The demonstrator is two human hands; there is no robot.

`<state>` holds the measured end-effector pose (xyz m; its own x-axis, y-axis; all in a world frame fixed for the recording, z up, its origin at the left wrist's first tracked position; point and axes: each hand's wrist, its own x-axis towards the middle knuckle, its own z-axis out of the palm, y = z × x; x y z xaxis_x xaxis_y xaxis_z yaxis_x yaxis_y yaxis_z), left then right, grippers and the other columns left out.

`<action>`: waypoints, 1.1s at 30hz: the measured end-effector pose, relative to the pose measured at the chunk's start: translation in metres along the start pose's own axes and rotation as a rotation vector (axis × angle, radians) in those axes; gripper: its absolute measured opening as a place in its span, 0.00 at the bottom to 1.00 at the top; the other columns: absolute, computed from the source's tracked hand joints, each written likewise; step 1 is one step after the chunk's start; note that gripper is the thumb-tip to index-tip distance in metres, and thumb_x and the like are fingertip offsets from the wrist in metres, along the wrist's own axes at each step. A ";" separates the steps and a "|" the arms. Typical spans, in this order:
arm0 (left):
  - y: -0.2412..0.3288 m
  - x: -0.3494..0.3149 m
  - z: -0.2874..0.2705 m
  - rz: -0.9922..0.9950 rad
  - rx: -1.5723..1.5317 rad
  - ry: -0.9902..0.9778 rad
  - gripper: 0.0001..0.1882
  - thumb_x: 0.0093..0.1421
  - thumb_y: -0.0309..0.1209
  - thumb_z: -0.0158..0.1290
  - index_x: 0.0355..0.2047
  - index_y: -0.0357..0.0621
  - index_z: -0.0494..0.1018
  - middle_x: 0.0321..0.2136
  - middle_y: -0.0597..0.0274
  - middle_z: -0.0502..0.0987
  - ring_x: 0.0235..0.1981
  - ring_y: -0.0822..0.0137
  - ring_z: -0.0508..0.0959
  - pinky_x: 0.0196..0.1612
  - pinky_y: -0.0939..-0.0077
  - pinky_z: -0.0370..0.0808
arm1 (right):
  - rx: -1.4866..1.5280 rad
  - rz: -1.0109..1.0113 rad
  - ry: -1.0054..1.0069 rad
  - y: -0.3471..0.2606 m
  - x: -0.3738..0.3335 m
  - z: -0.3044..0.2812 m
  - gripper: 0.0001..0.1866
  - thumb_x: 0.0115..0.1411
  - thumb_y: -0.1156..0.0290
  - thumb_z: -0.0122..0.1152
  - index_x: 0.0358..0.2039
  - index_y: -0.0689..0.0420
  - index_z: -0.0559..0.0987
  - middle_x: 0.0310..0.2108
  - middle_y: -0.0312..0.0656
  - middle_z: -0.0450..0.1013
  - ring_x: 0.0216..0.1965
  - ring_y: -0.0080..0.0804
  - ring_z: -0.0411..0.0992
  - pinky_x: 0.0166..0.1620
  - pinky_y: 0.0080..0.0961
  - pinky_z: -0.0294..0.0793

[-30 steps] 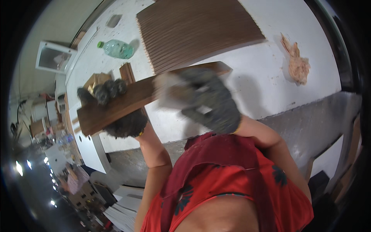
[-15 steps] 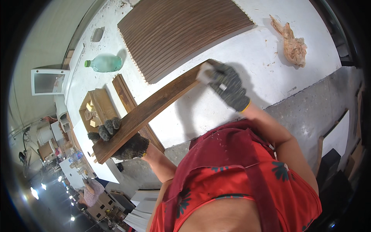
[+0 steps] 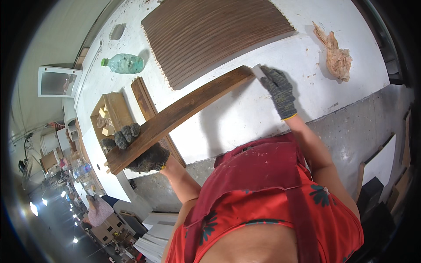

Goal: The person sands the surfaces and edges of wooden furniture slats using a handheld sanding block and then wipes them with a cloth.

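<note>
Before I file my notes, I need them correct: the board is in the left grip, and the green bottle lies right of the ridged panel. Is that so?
Not quite: the green bottle lies left of the ridged panel, as the head view shows. The board is indeed in the left grip.

Right hand (image 3: 280, 93) moved outward, pale block (image 3: 258, 71) too; now at plank's (image 3: 188, 115) tip

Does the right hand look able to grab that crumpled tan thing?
Probably yes: the crumpled tan thing lies rightward of the right hand, with only white tabletop showing between. But that hand holds a pale block, so it would likely need to put that down first.
</note>
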<state>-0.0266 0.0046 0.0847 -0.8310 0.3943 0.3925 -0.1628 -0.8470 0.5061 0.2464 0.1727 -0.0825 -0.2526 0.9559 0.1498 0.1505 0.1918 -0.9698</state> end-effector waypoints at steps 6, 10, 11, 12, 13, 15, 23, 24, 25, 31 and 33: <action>0.008 0.003 -0.015 -0.080 -0.057 -0.239 0.17 0.65 0.39 0.43 0.49 0.43 0.70 0.27 0.61 0.74 0.31 0.66 0.75 0.40 0.65 0.71 | -0.152 -0.002 0.121 -0.001 -0.017 0.025 0.19 0.53 0.74 0.64 0.48 0.56 0.77 0.48 0.45 0.69 0.48 0.36 0.68 0.53 0.31 0.69; 0.008 -0.005 -0.008 -0.008 -0.061 -0.228 0.16 0.64 0.38 0.44 0.49 0.45 0.70 0.28 0.63 0.73 0.30 0.66 0.74 0.40 0.66 0.70 | 0.053 0.100 0.031 -0.027 -0.031 0.034 0.20 0.52 0.75 0.65 0.48 0.56 0.78 0.46 0.44 0.69 0.48 0.35 0.68 0.50 0.28 0.71; 0.010 -0.005 -0.007 -0.008 -0.076 -0.245 0.16 0.64 0.37 0.45 0.49 0.46 0.70 0.28 0.63 0.73 0.30 0.66 0.74 0.39 0.67 0.70 | 0.140 0.135 -0.005 -0.043 -0.035 0.038 0.20 0.52 0.75 0.66 0.48 0.55 0.78 0.46 0.43 0.69 0.48 0.35 0.68 0.50 0.28 0.72; 0.011 -0.004 -0.006 -0.016 -0.082 -0.259 0.16 0.64 0.37 0.45 0.49 0.46 0.70 0.28 0.63 0.72 0.30 0.66 0.73 0.39 0.67 0.70 | -0.009 -0.007 -0.095 -0.050 -0.041 0.041 0.21 0.52 0.75 0.66 0.48 0.54 0.77 0.46 0.42 0.69 0.49 0.35 0.68 0.49 0.28 0.73; 0.014 -0.003 -0.005 -0.027 -0.086 -0.272 0.16 0.64 0.37 0.46 0.49 0.46 0.70 0.29 0.63 0.72 0.30 0.66 0.73 0.39 0.67 0.70 | 0.111 0.079 -0.141 -0.074 -0.046 0.046 0.23 0.51 0.73 0.67 0.49 0.53 0.77 0.47 0.42 0.70 0.51 0.36 0.67 0.51 0.30 0.72; 0.017 -0.003 -0.001 -0.037 -0.079 -0.279 0.15 0.64 0.37 0.46 0.48 0.46 0.71 0.29 0.64 0.72 0.30 0.67 0.72 0.39 0.67 0.70 | -0.080 -0.268 -0.270 -0.099 -0.053 0.055 0.26 0.51 0.72 0.67 0.53 0.51 0.74 0.52 0.43 0.65 0.52 0.38 0.67 0.52 0.32 0.71; 0.021 -0.009 -0.008 -0.019 -0.031 -0.202 0.16 0.66 0.38 0.43 0.48 0.45 0.71 0.30 0.62 0.73 0.33 0.66 0.73 0.40 0.67 0.71 | 0.076 -0.804 -0.408 -0.158 -0.058 0.108 0.18 0.50 0.64 0.62 0.44 0.45 0.78 0.48 0.48 0.69 0.48 0.45 0.68 0.51 0.41 0.69; 0.025 -0.006 -0.012 -0.029 -0.022 -0.177 0.16 0.66 0.38 0.42 0.48 0.45 0.71 0.30 0.62 0.73 0.33 0.66 0.74 0.40 0.67 0.72 | 0.040 -0.817 -0.378 -0.153 -0.057 0.111 0.18 0.50 0.64 0.62 0.44 0.44 0.78 0.48 0.48 0.69 0.49 0.44 0.68 0.51 0.41 0.69; 0.030 -0.001 -0.016 -0.090 -0.059 -0.203 0.16 0.67 0.39 0.41 0.47 0.44 0.72 0.29 0.61 0.74 0.33 0.65 0.75 0.40 0.65 0.72 | 0.002 -0.830 -0.349 -0.149 -0.055 0.112 0.18 0.50 0.64 0.62 0.43 0.44 0.78 0.48 0.47 0.69 0.49 0.43 0.68 0.51 0.40 0.69; 0.022 -0.011 -0.049 0.027 -0.082 0.112 0.16 0.65 0.43 0.43 0.39 0.44 0.71 0.23 0.61 0.73 0.27 0.65 0.76 0.35 0.65 0.75 | -0.212 -0.607 -0.291 -0.024 -0.028 0.062 0.20 0.50 0.67 0.65 0.46 0.49 0.78 0.48 0.37 0.73 0.51 0.37 0.69 0.55 0.33 0.67; 0.018 -0.003 -0.038 0.021 -0.033 0.160 0.16 0.65 0.43 0.43 0.36 0.44 0.70 0.22 0.62 0.73 0.25 0.66 0.77 0.35 0.65 0.76 | -0.017 -0.255 -0.291 -0.003 -0.011 0.037 0.20 0.50 0.68 0.65 0.46 0.51 0.79 0.48 0.37 0.74 0.51 0.36 0.68 0.56 0.32 0.67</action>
<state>-0.0474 -0.0248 0.0633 -0.9079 0.3170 0.2743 -0.1599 -0.8667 0.4724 0.2138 0.1532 -0.0887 -0.5445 0.7744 0.3222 0.0634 0.4210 -0.9049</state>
